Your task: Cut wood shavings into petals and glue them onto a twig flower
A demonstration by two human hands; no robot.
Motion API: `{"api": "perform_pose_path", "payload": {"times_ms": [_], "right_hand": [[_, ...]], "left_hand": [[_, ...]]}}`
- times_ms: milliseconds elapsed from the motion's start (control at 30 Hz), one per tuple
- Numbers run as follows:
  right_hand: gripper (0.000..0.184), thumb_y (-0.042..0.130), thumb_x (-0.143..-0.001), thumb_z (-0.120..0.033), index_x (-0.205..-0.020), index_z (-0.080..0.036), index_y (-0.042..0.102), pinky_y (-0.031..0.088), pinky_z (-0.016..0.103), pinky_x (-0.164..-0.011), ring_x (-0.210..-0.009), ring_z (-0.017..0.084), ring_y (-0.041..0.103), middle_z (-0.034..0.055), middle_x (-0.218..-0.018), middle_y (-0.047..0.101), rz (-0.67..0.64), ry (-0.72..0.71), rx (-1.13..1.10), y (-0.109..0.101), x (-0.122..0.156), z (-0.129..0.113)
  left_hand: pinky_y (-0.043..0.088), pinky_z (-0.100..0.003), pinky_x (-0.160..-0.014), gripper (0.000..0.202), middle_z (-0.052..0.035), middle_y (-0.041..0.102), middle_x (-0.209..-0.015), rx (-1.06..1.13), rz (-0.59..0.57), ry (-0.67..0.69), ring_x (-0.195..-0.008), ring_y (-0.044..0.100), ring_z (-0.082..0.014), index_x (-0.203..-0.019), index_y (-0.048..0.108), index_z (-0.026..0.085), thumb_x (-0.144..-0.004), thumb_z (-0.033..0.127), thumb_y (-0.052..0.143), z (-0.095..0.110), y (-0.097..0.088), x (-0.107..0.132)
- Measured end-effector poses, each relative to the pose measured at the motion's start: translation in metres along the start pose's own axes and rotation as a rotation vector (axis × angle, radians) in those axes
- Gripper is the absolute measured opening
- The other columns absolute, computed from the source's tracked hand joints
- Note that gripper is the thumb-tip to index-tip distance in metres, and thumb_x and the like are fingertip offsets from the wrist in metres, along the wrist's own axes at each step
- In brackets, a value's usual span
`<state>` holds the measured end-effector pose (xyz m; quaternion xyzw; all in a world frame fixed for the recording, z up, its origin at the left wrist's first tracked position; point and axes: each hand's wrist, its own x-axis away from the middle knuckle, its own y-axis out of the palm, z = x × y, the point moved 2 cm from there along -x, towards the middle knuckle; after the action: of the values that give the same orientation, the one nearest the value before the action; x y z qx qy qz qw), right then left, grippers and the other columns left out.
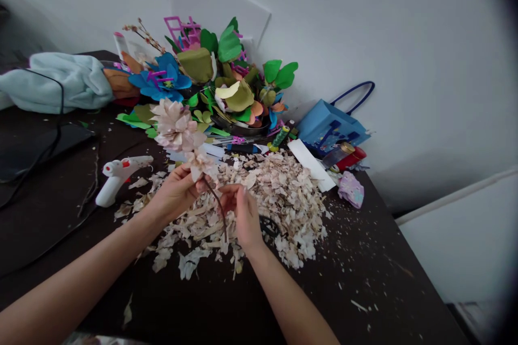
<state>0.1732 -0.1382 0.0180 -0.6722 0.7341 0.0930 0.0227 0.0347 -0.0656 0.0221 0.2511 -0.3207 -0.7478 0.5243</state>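
My left hand [180, 188] is closed around the top of a thin brown stem [222, 213], just under its flowers. This artificial flower stem carries a large pale pink bloom [176, 126] at the top and a smaller cream-pink bloom [201, 164] below it. Close beside the stem is my right hand [243, 214], its fingers loosely bent and apart, fingertips near or touching the stem; I cannot tell which. Under both hands spreads a heap of dry, pale petal-like scraps [289, 194]. A black-handled tool [269, 226] lies partly hidden behind my right wrist.
A white glue gun [113, 180] stands at the left, near a dark flat device [44, 151] and cables. Colourful artificial flowers [234, 94] pile up against the wall. At the right are a blue bag [324, 124], a white strip [311, 164] and a purple crumpled cloth [351, 190].
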Motion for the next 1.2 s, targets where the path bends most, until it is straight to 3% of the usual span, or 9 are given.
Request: {"api": "perform_pose_path", "payload": {"times_ms": [133, 367, 533, 633, 800, 900, 1000, 1200], "right_hand": [[0.056, 0.036, -0.092, -0.067, -0.087, -0.019, 0.064, 0.048, 0.027, -0.048, -0.054, 0.016, 0.057, 0.0038, -0.067, 0.06, 0.048, 0.097, -0.077, -0.006, -0.009, 0.002], [0.049, 0.049, -0.088, -0.064, -0.083, -0.019, 0.066, 0.046, 0.025, -0.048, -0.054, 0.013, 0.054, 0.0023, -0.067, 0.058, 0.128, 0.096, -0.087, -0.021, -0.016, 0.003], [0.038, 0.057, -0.086, -0.057, -0.081, -0.02, 0.064, 0.043, 0.023, -0.046, -0.055, 0.012, 0.051, -0.0004, -0.067, 0.053, 0.147, 0.156, -0.227, -0.031, -0.022, 0.005], [0.03, 0.064, -0.083, -0.051, -0.079, -0.021, 0.06, 0.041, 0.023, -0.046, -0.054, 0.011, 0.05, -0.0009, -0.07, 0.055, 0.147, 0.186, -0.203, -0.035, -0.024, 0.006], [0.028, 0.072, -0.077, -0.035, -0.072, -0.021, 0.048, 0.041, 0.021, -0.05, -0.055, 0.009, 0.051, -0.0018, -0.08, 0.062, 0.137, 0.119, -0.173, -0.037, -0.025, 0.008], [0.028, 0.066, -0.083, -0.039, -0.075, -0.024, 0.044, 0.034, 0.02, -0.044, -0.046, 0.009, 0.041, -0.008, -0.059, 0.048, 0.105, 0.103, -0.157, -0.037, -0.027, 0.011], [0.029, 0.063, -0.086, -0.047, -0.078, -0.025, 0.047, 0.024, 0.02, -0.04, -0.039, 0.008, 0.026, -0.011, -0.05, 0.033, 0.055, 0.143, -0.168, -0.038, -0.028, 0.015], [0.038, 0.065, -0.081, -0.057, -0.073, -0.023, 0.049, 0.019, 0.021, -0.037, -0.036, 0.007, 0.02, -0.0116, -0.046, 0.028, 0.031, 0.201, -0.213, -0.036, -0.029, 0.015]], "left_hand": [[0.048, -0.012, -0.05, 0.025, -0.0035, 0.069, -0.063, -0.017, 0.036, -0.015, -0.047, 0.054, -0.0038, -0.064, 0.068, 0.012, -0.056, 0.016, 0.091, 0.001, 0.0, -0.001], [0.051, -0.014, -0.053, 0.026, -0.0056, 0.07, -0.066, -0.064, 0.091, -0.043, -0.052, 0.059, -0.0066, -0.067, 0.068, 0.01, -0.057, 0.018, 0.091, -0.002, -0.003, -0.002], [0.051, -0.013, -0.053, 0.027, -0.004, 0.07, -0.066, -0.051, 0.123, -0.042, -0.054, 0.06, -0.0069, -0.066, 0.067, 0.01, -0.055, 0.016, 0.091, 0.002, -0.004, -0.003], [0.051, -0.012, -0.054, 0.027, -0.0018, 0.067, -0.063, -0.049, 0.136, -0.039, -0.055, 0.06, -0.0069, -0.067, 0.068, 0.01, -0.055, 0.016, 0.091, 0.003, -0.005, -0.004], [0.052, -0.014, -0.056, 0.024, -0.0031, 0.069, -0.067, -0.055, 0.135, -0.05, -0.056, 0.061, -0.007, -0.069, 0.068, 0.01, -0.059, 0.018, 0.089, 0.002, -0.006, -0.004], [0.052, -0.014, -0.055, 0.021, -0.0042, 0.07, -0.068, -0.054, 0.137, -0.056, -0.056, 0.061, -0.0072, -0.069, 0.068, 0.011, -0.062, 0.016, 0.087, 0.0, -0.007, -0.004], [0.052, -0.014, -0.055, 0.02, -0.0042, 0.07, -0.068, -0.061, 0.141, -0.055, -0.056, 0.061, -0.0073, -0.069, 0.068, 0.011, -0.063, 0.016, 0.086, 0.0, -0.007, -0.004], [0.053, -0.015, -0.056, 0.023, -0.0028, 0.069, -0.065, -0.093, 0.114, -0.04, -0.056, 0.061, -0.0079, -0.069, 0.07, 0.012, -0.06, 0.02, 0.089, 0.0, -0.005, -0.002]]}}
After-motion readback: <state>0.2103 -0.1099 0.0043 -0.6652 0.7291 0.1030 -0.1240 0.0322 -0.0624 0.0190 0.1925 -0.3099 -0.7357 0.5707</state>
